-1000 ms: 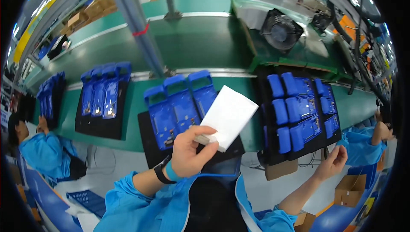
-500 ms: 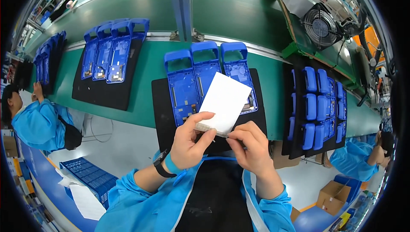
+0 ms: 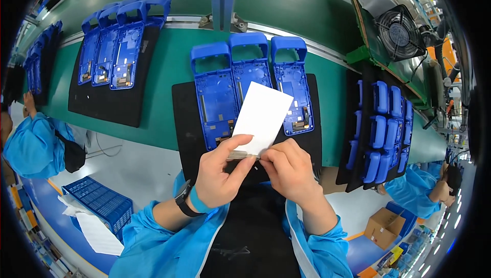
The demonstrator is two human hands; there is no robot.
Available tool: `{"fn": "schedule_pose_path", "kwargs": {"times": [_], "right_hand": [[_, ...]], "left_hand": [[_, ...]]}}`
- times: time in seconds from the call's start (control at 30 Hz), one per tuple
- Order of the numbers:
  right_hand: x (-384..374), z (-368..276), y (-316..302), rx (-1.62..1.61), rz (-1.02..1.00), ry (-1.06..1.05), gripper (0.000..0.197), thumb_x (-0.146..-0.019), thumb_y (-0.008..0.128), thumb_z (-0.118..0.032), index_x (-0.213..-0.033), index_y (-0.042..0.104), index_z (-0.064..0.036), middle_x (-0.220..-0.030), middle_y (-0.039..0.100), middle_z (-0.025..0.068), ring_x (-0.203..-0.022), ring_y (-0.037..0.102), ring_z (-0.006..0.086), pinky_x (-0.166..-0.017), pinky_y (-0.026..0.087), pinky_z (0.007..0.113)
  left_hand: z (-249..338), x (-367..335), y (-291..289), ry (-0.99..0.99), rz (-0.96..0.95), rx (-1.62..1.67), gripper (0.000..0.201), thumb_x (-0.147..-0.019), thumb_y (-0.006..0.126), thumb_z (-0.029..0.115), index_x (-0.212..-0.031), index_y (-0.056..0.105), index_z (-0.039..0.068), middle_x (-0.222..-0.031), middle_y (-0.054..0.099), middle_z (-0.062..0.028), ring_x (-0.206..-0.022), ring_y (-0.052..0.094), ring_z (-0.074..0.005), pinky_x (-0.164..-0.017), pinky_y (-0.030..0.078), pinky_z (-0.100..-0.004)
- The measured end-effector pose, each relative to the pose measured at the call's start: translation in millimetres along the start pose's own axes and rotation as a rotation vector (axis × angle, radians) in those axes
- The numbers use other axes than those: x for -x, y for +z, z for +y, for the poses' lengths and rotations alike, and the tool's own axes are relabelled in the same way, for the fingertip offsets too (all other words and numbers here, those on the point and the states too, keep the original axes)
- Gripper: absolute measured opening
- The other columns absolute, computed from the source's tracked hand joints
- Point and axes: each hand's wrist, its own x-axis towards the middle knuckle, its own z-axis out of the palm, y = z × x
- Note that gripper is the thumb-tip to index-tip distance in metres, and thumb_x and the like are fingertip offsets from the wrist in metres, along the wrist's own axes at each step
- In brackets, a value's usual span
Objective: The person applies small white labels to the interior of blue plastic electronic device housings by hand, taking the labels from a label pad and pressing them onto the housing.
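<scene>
A white sheet [image 3: 263,115], apparently the top of a thin stack, is gripped along its lower edge between the thumb and fingers of my left hand [image 3: 219,173]. My right hand [image 3: 290,169] pinches at the sheet's lower right corner; whatever small piece lies between the fingertips is too small to make out. Beneath the sheet, several blue plastic housings with loop-shaped tops lie on a black mat [image 3: 183,119]. The left housing [image 3: 215,105] and middle housing [image 3: 249,71] are partly covered by the sheet, while the right housing [image 3: 293,86] shows a small circuit part inside.
Further mats with blue housings [image 3: 126,55] lie left along the green bench [image 3: 158,99]. Black trays with blue parts [image 3: 379,124] stand at the right, below a fan [image 3: 400,32]. Co-workers in blue [image 3: 36,145] sit on both sides. A blue crate [image 3: 99,198] is on the floor.
The view has shifted slightly. My right hand has come closer to my left, its fingers now pinched together at the sheet's lower edge. The sheet stays in my left hand.
</scene>
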Motion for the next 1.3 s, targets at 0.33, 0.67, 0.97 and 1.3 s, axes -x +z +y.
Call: {"fn": "schedule_pose_path", "kwargs": {"times": [0.33, 0.67, 0.97, 1.3], "right_hand": [[-4, 14, -2, -0.248, -0.101, -0.005, 0.023, -0.075, 0.067, 0.013, -0.088, 0.055, -0.0027, -0.086, 0.057, 0.0126, -0.073, 0.056, 0.0289, -0.063, 0.046, 0.035], [-119, 117, -42, 0.134, 0.318, 0.215, 0.010, -0.102, 0.049, -0.007, -0.100, 0.051, 0.0025, -0.117, 0.068, 0.0198, -0.106, 0.066, 0.0363, -0.093, 0.049, 0.039], [-158, 164, -13, -0.016, 0.172, 0.264, 0.012, -0.101, 0.050, -0.009, -0.100, 0.051, 0.0031, -0.087, 0.070, 0.0209, -0.082, 0.068, 0.0389, -0.075, 0.053, 0.043], [-143, 157, 1, 0.098, 0.366, 0.443, 0.009, -0.098, 0.054, -0.008, -0.100, 0.054, 0.0007, -0.081, 0.068, 0.0198, -0.077, 0.067, 0.0416, -0.071, 0.051, 0.049]], "left_hand": [[-2, -15, -15, -0.043, 0.333, 0.161, 0.045, -0.093, 0.061, -0.008, -0.135, 0.047, -0.005, -0.117, 0.064, -0.0143, -0.106, 0.064, -0.0176, -0.090, 0.052, -0.0299], [28, -151, -74, 0.711, -0.047, -1.014, 0.064, -0.075, 0.076, 0.009, -0.133, 0.052, -0.001, -0.119, 0.064, -0.0223, -0.108, 0.062, -0.0408, -0.091, 0.050, -0.0452], [-2, -220, -56, 0.610, -0.326, -1.178, 0.071, -0.081, 0.078, 0.020, -0.142, 0.043, 0.008, -0.149, 0.045, -0.0208, -0.108, 0.062, -0.0346, -0.085, 0.056, -0.0429], [-3, -235, -51, 0.576, -0.315, -1.242, 0.071, -0.079, 0.077, 0.012, -0.142, 0.044, 0.010, -0.152, 0.043, -0.0154, -0.094, 0.064, -0.0298, -0.078, 0.057, -0.0415]]}}
